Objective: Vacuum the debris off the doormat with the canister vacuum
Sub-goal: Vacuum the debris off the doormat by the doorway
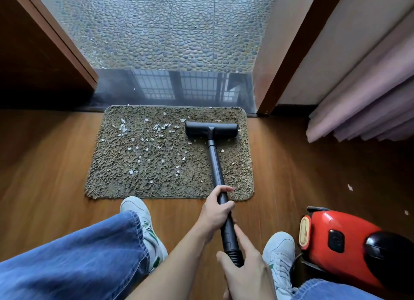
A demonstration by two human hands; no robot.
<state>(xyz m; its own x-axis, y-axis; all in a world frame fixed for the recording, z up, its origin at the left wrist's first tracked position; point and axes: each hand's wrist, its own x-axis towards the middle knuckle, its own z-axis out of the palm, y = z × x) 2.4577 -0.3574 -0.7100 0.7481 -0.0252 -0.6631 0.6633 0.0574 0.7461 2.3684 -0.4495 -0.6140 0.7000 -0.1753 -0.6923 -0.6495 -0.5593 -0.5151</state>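
Debris of pale paper scraps [143, 138] litters the shaggy brown doormat [112, 178], mostly left of the black floor nozzle [211, 130]. Left hand [216, 207] wraps the black wand [216, 165]; right hand [246, 266] clasps its lower end. Red canister vacuum [340, 239] sits right of the mat.

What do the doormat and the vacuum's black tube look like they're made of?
The doormat looks like shaggy brown textile pile, matte, with loose tufted fibres. The tube is smooth and faintly glossy, either plastic or coated metal; the picture cannot settle which.

Black nozzle [211, 130] flat on littered brown doormat [156, 165], far-right.
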